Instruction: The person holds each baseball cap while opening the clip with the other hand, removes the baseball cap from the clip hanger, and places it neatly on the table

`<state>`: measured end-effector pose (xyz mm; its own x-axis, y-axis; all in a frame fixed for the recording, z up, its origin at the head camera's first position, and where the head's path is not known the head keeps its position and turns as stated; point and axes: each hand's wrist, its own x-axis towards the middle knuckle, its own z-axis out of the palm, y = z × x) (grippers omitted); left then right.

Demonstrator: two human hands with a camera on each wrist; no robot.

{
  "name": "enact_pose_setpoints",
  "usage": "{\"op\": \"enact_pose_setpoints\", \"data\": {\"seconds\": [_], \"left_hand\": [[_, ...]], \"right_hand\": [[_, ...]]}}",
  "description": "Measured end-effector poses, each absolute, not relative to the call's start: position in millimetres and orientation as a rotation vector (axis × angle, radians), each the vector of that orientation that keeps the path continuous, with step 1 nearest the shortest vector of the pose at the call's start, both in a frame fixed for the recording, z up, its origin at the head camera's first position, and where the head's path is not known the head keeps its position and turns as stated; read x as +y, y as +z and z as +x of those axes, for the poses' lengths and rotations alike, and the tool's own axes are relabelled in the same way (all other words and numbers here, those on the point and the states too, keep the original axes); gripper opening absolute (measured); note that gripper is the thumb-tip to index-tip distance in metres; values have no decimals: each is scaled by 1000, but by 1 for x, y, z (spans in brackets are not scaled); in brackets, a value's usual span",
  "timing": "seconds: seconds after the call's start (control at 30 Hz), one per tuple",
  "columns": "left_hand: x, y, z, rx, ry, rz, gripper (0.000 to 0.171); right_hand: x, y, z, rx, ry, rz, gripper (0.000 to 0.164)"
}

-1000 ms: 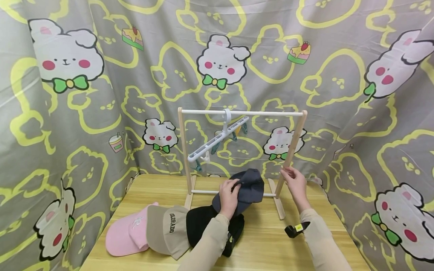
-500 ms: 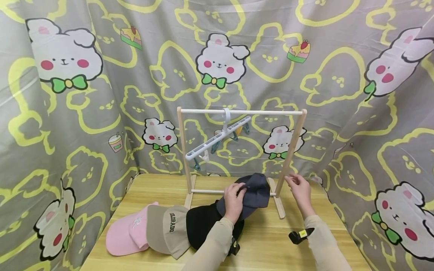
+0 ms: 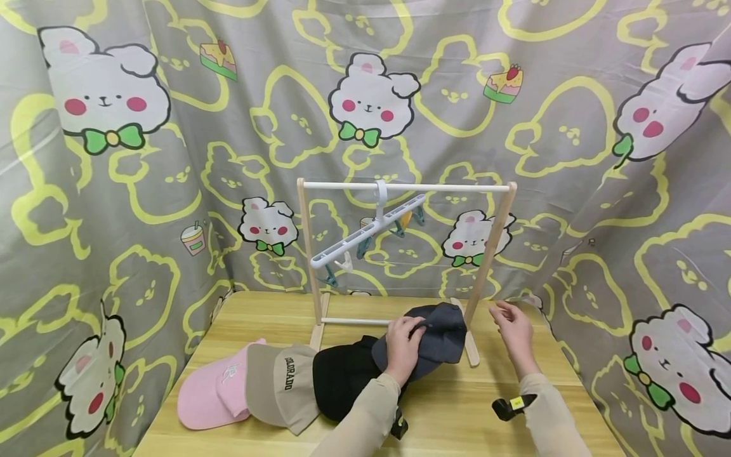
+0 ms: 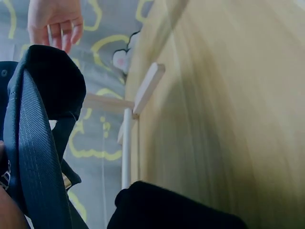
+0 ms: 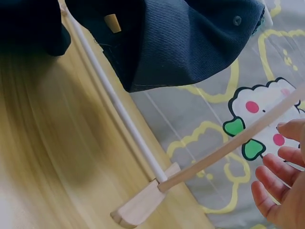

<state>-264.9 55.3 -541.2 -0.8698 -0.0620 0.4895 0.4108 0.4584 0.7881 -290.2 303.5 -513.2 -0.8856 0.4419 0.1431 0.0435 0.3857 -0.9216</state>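
My left hand point(image 3: 403, 348) grips a dark navy cap point(image 3: 444, 331) by its brim and holds it up in front of the rack. The cap's crown points right, and in the right wrist view its ribbed fabric point(image 5: 176, 43) and a small eyelet show. Only a bit of my left hand point(image 4: 8, 210) appears at the edge of the left wrist view. My right hand point(image 3: 515, 333) is raised just right of the rack's upright, fingers loosely bent and holding nothing. A black cap point(image 3: 341, 378), a beige cap point(image 3: 271, 384) lettered COLORADO and a pink cap point(image 3: 208, 397) lie overlapped in a row.
Behind the hands stands a wooden rack with a white top rod point(image 3: 457, 188) and splayed feet. From the rod hangs a pale blue clip hanger point(image 3: 354, 240), set at an angle, with several clips. A patterned curtain point(image 3: 251, 158) surrounds the wooden table point(image 3: 457, 419).
My left hand has carried the navy cap right and slightly down. My right hand has moved right and down, away from the rack's upright. The other caps stay put; the hanger has turned slightly.
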Motion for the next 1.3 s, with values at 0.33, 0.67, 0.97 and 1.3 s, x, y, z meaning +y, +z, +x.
{"op": "enact_pose_setpoints", "data": {"seconds": [0.33,0.67,0.97,1.3], "left_hand": [[68,-558,-255,-2277,-1207,-409,14],[73,-571,-250,-2366,-1108,-439,15],[74,-580,-246,-2396,-958,-487,13],[76,-588,-242,-2424,-801,-539,14]], "right_hand": [[311,-523,-282,-2282,1504,-468,40],[316,-530,-278,-2281,1483,-477,41],[320,-536,-272,-2342,1456,-497,47],[327,-543,-262,-2426,1465,-507,57]]}}
